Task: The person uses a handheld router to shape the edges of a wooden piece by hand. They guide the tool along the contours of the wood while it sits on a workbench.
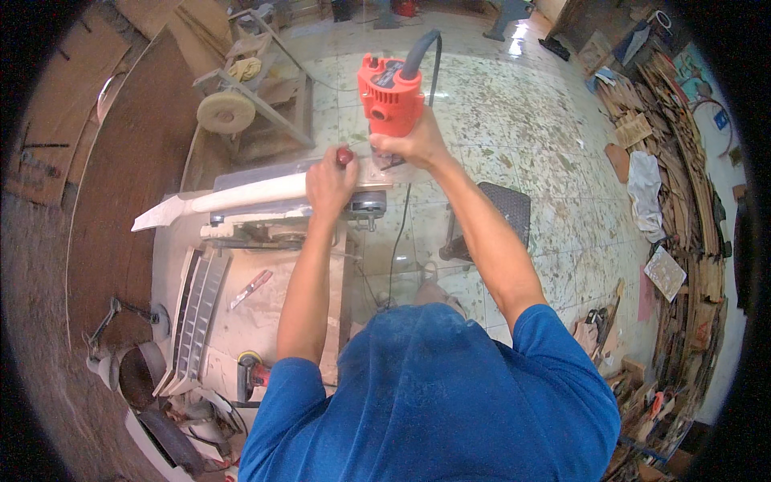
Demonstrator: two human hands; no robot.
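A red handheld power router [389, 100], its grey hose and dark cord running up and back, stands over the far right end of a pale, long wooden piece shaped like an instrument neck [241, 197]. My right hand [408, 148] grips the router low on its body. My left hand [329, 183] is closed around a round red knob [344, 156] just left of the router, above the pale piece. The piece lies on a metal bench fixture [365, 205], its angled head pointing left. The router's base is partly hidden by my fingers.
A workbench [297, 289] below holds a knife, metal strips and a sander [253, 373]. A wheeled machine frame [225, 112] stands at back left beside large boards [120, 185]. A black textured stool [502, 213] is right of centre on the dusty floor. Wood offcuts [683, 241] are piled along the right wall.
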